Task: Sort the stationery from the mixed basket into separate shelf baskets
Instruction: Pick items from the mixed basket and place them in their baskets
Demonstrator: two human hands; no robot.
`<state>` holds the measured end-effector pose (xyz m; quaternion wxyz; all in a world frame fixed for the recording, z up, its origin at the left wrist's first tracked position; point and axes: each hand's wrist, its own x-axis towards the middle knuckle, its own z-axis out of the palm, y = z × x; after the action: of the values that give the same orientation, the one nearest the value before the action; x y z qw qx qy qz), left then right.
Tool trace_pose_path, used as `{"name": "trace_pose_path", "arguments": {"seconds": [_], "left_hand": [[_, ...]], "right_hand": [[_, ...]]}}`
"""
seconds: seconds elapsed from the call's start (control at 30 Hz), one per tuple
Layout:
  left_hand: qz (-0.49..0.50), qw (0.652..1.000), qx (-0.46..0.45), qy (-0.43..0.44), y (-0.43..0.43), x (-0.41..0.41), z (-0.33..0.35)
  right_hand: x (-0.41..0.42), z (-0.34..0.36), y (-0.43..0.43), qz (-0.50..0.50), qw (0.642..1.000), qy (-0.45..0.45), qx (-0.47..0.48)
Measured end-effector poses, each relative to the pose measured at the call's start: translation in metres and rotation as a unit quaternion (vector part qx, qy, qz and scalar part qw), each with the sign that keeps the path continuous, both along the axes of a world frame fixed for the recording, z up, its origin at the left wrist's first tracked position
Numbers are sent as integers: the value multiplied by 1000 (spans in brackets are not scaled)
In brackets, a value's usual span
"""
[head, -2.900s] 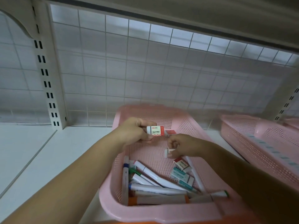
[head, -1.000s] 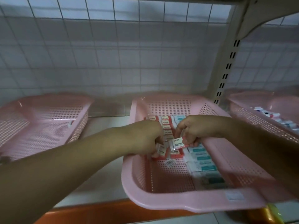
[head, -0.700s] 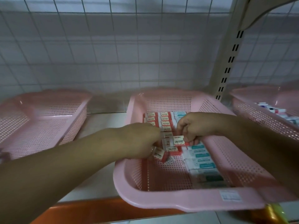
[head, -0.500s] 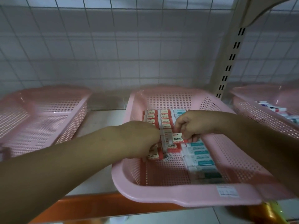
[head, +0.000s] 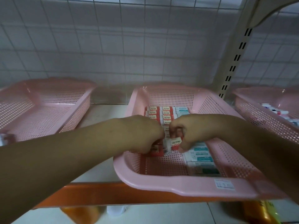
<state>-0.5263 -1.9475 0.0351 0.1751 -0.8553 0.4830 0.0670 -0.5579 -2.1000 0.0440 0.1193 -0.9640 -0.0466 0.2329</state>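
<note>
— Changed since a moment ago? Right hand (head: 192, 131), lower over the middle basket (head: 186, 186), grip pinching a red-and-white eraser (head: 175, 143) just above the red rows (head: 159, 114).
— And the left hand (head: 142, 135)?
— Curled beside it, at the near end of the red rows; cannot tell whether pinching anything.
— Meaning for the sort?
— Probably placing: eraser nearly down beside its kind, teal erasers (head: 199, 155) just right of it.
— Other baskets?
— Left basket (head: 48, 109) showing bare mesh; right basket (head: 258, 120) holding other stationery.
</note>
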Motion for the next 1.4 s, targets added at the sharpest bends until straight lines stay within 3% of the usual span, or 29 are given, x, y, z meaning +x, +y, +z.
{"name": "trace_pose_path", "arguments": {"seconds": [0.1,0.3,0.7,1.2,1.4], "left_hand": [[5,1000,-2,-10,0,-2,1],[14,1000,-9,-19,2,-4,2],[10,1000,-1,-13,1,-3,1],[12,999,-39,-13,4,-4,2],[-25,985,-119,-120,21,2,32]], "right_hand": [[-5,-1,6,33,999,27,-8],[-5,-6,12,54,998,-24,-14],[-5,-19,14,88,993,-41,-62],[-10,-4,20,26,997,-30,-66],[0,16,20,51,976,-176,-117]]}}
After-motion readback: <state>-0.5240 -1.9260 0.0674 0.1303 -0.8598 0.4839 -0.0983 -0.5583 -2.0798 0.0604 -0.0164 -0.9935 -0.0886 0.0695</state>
